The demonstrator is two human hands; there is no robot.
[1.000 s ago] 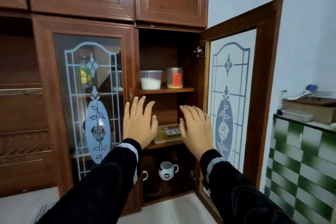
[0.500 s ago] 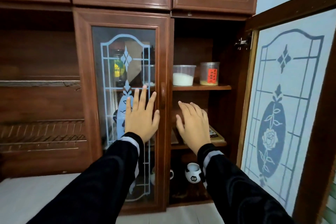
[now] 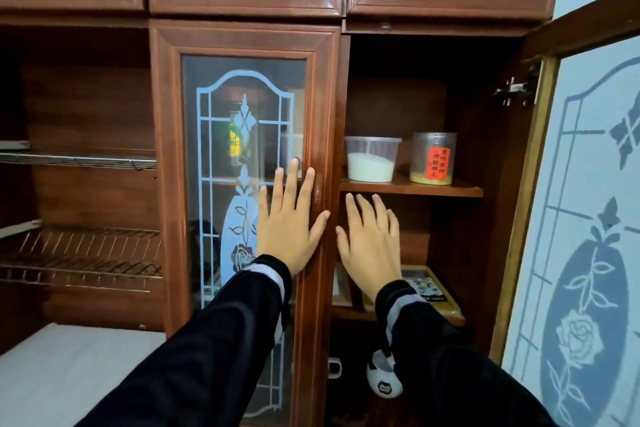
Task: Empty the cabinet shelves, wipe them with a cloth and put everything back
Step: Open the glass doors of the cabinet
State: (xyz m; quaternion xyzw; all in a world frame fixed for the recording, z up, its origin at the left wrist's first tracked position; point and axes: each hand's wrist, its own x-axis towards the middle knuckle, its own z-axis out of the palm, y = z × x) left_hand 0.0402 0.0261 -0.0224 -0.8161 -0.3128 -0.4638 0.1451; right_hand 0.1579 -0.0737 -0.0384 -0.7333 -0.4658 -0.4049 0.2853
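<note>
1. Your left hand (image 3: pixel 289 222) is wide open, with straight, spread fingers. It holds nothing.
2. It is up in front of the shut glass door (image 3: pixel 242 107), and its fingertips are just beside the door's small handle (image 3: pixel 318 189). I cannot tell if it touches the door.
3. Your right hand (image 3: pixel 372 239) is open and flat too, fingers straight, and it holds nothing.
4. It is in front of the open part of the cabinet (image 3: pixel 341 107), between the top shelf (image 3: pixel 412 189) and the middle shelf (image 3: pixel 349 314).
5. On the top shelf stand a clear tub (image 3: pixel 370 159) with white powder in it and, to the right of it, a jar (image 3: pixel 432 158) with a red label.
6. On the middle shelf lies a flat box (image 3: pixel 433 288). Your right wrist hides part of it.
7. Down at the bottom stands a black and white mug (image 3: pixel 381 383), half hidden by your right sleeve.
8. Behind the glass door you can see a yellow and green container (image 3: pixel 237 142).
9. The open door (image 3: pixel 588 218) swings out on your right side.
10. Wire racks (image 3: pixel 79 253) hang in the open space on the left.
</note>
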